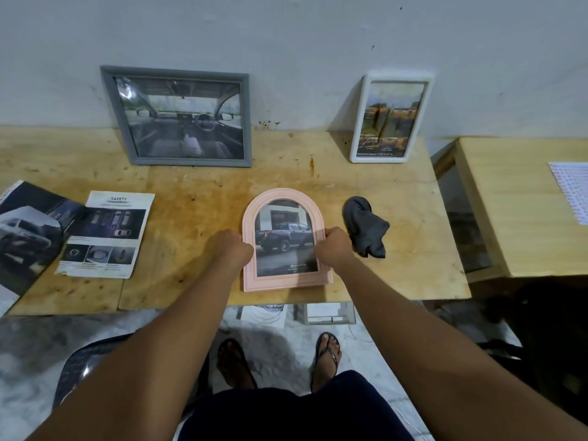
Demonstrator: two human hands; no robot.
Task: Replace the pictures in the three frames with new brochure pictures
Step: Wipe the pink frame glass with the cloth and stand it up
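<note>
Left hand and right hand both closed on the side edges of the pink arched frame, which I see at the front of the wooden surface, truck picture showing. Grey cloth just right of it. Grey frame and white frame lean on the wall. Brochure pages lie left.

Bare bench ahead of me, clutter at both sides

Grey cloth crowds my right; brochure page lies left; frames line the wall.
</note>
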